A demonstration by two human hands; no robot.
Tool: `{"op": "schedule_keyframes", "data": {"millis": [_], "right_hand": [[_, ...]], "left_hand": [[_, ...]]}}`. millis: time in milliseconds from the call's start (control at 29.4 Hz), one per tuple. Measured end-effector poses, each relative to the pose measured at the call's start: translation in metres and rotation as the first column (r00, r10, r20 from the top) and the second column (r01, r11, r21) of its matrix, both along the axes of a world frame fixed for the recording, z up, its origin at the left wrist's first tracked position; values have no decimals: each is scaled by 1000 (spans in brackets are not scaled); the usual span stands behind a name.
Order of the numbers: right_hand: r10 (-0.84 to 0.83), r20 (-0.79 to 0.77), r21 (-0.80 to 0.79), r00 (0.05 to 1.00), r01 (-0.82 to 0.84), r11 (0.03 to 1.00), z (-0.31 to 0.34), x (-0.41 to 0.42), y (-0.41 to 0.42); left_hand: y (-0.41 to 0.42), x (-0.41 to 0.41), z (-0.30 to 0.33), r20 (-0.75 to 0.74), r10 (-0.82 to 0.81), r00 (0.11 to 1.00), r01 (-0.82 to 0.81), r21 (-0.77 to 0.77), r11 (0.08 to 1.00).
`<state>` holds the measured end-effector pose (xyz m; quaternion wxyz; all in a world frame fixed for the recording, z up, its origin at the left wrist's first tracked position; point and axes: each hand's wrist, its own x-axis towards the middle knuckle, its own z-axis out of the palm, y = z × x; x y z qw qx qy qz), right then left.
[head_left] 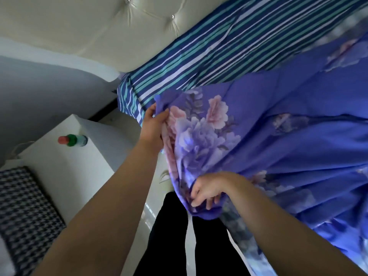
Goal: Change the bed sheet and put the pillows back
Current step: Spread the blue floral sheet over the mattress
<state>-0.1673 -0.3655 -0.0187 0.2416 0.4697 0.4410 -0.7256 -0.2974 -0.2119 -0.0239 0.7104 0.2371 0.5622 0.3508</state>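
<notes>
Sheet change under way, early to middle stage by our reading. We hold the purple floral sheet (278,136) along its near edge. Left hand (153,124) at about 10 o'clock from frame centre, fingers and thumb pinched on a corner of the cloth. Right hand (207,191) at about 5 o'clock, fingers curled into a gathered fold lower down the same edge.

The floral sheet lies bunched and creased over the right part of the bed, from centre out to 3 and 4 o'clock, its lower edge hanging beside our legs. The striped sheet (199,56) is on the mattress, showing from 11 to 1 o'clock below the padded headboard (119,22).

Which sheet is the fresh one we cannot tell. Nothing is spread flat or tucked. No pillows in view, so those remain.

Orientation: the held edge runs roughly 11 to 5 o'clock between our hands; the sheet's bulk trails toward 3 o'clock. Its true long axis cannot be read while crumpled.

Bedside cabinet (65,156) at 8 o'clock carries a small bottle (72,140).
</notes>
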Motion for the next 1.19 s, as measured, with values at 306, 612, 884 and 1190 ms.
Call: {"op": "schedule_keyframes", "data": {"millis": [306,612,884,1190], "right_hand": [[-680,59,956,731,154,249,21,-7,129],[-139,444,562,885,-154,812,-70,-36,80],[-449,280,888,849,-51,457,-71,-30,135],[-193,311,741,931,-110,663,-70,-56,206]], "left_hand": [[-11,-77,10,-308,-487,817,510,-6,860],[-9,-135,-28,-785,-362,504,379,-176,909],[21,-135,-41,-818,-464,339,444,-296,846],[31,-138,0,-652,424,628,-123,455,882]]}}
